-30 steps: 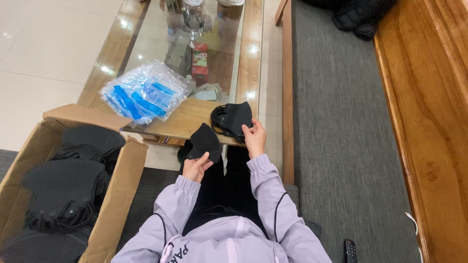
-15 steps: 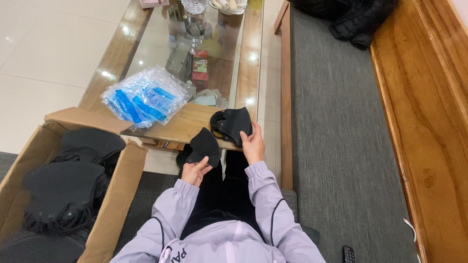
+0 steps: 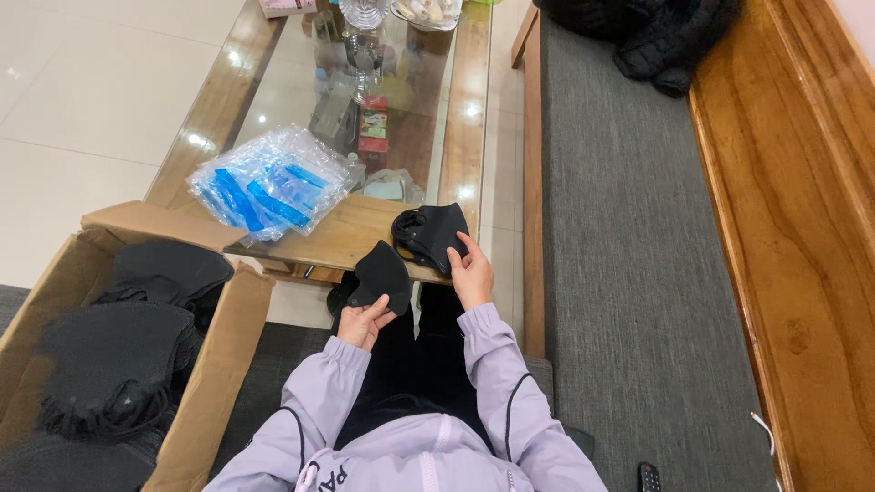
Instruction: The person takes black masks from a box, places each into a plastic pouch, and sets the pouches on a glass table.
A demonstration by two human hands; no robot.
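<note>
My left hand (image 3: 365, 321) holds a folded black face mask (image 3: 383, 276) just below the near edge of a wooden, glass-topped coffee table (image 3: 342, 239). My right hand (image 3: 472, 273) rests its fingers on a small stack of black masks (image 3: 430, 235) lying on the table's near right corner. A heap of clear plastic bags with blue strips (image 3: 269, 182) lies on the table to the left of the stack. I sit on a bench in a lilac jacket, with dark trousers between my arms.
An open cardboard box (image 3: 219, 351) full of black masks stands on the floor at my left. A grey bench cushion (image 3: 638, 273) with a wooden edge runs along my right, with dark clothing (image 3: 656, 36) at its far end. Glassware and small items crowd the table's far end.
The view has tilted slightly. My left hand has raised its mask a little toward the table edge, while my right hand stays on the stack.
</note>
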